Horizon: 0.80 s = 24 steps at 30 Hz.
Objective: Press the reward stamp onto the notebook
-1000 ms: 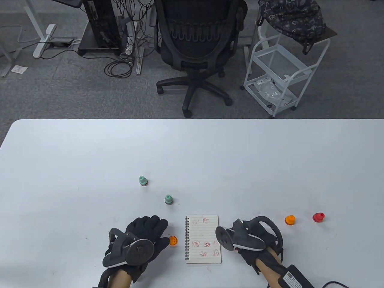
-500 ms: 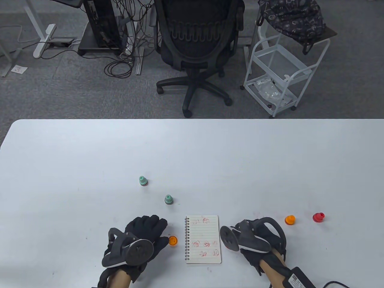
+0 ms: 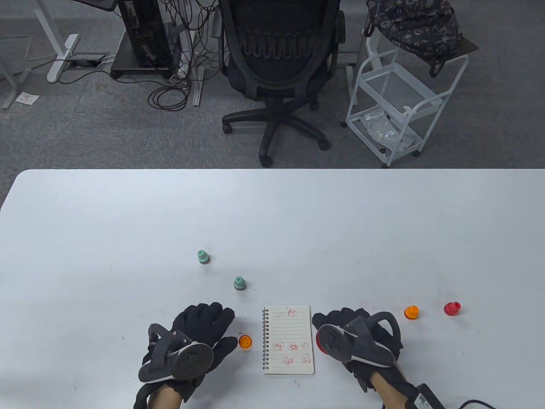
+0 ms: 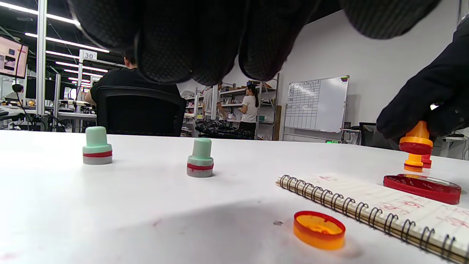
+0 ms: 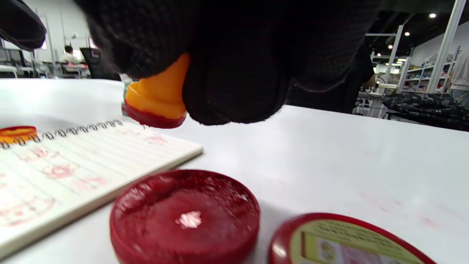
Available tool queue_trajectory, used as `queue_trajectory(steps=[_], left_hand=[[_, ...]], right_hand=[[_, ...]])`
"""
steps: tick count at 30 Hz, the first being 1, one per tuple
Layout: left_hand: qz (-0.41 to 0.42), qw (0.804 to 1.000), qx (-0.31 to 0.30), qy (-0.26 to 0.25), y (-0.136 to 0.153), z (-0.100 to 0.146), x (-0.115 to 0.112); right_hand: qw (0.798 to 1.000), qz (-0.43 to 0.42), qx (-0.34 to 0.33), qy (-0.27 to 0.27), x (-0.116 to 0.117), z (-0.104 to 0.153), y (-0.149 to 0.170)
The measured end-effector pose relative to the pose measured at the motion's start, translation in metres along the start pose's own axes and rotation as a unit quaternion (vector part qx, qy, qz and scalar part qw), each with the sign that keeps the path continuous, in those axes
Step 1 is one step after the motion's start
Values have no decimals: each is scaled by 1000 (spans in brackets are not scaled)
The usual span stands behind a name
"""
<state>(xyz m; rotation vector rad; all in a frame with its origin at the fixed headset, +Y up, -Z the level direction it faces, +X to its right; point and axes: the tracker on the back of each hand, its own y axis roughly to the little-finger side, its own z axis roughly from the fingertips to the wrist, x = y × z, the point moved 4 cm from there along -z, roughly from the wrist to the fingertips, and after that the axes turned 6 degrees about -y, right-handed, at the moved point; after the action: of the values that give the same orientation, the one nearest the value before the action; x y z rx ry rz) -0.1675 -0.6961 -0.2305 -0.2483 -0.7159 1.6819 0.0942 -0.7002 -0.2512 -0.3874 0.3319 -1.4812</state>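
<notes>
The spiral notebook [image 3: 288,339] lies open near the front edge, with several red stamp marks on its lined page [image 5: 73,168]. My right hand [image 3: 336,317] hovers just right of it and pinches an orange reward stamp [image 5: 157,99] with a red base, lifted off the table; from the left wrist the stamp [image 4: 416,141] is also in sight. The table view hides it under the hand. Below it sits an open red ink pad [image 5: 185,216]. My left hand [image 3: 213,315] rests flat left of the notebook, holding nothing.
An orange cap [image 3: 245,342] lies between my left hand and the notebook. Two green stamps [image 3: 203,257] [image 3: 239,283] stand further back. An orange stamp [image 3: 411,313] and a red stamp [image 3: 451,308] stand to the right. The ink pad's lid [image 5: 344,242] lies beside the pad.
My right hand has shifted right, off the notebook's right edge, and now hangs over the ink pad. My left hand slid slightly left and back.
</notes>
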Motion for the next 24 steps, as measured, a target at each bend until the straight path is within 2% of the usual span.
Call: queue_trajectory(steps=[5, 12, 17, 20, 24], left_hand=[[2, 1000, 0, -10, -2, 2, 5], [-4, 1000, 0, -8, -2, 2, 6], [-7, 1000, 1, -11, -2, 2, 8], [-12, 1000, -1, -14, -2, 2, 10], [-17, 1000, -3, -9, -2, 1, 9]], right_hand=[[999, -8, -26, 29, -12, -5, -21], [996, 41, -81, 28, -26, -36, -74], [992, 84, -89, 13, -9, -53, -96], [992, 99, -80, -1, 3, -57, -95], [994, 78, -79, -11, 8, -61, -93]])
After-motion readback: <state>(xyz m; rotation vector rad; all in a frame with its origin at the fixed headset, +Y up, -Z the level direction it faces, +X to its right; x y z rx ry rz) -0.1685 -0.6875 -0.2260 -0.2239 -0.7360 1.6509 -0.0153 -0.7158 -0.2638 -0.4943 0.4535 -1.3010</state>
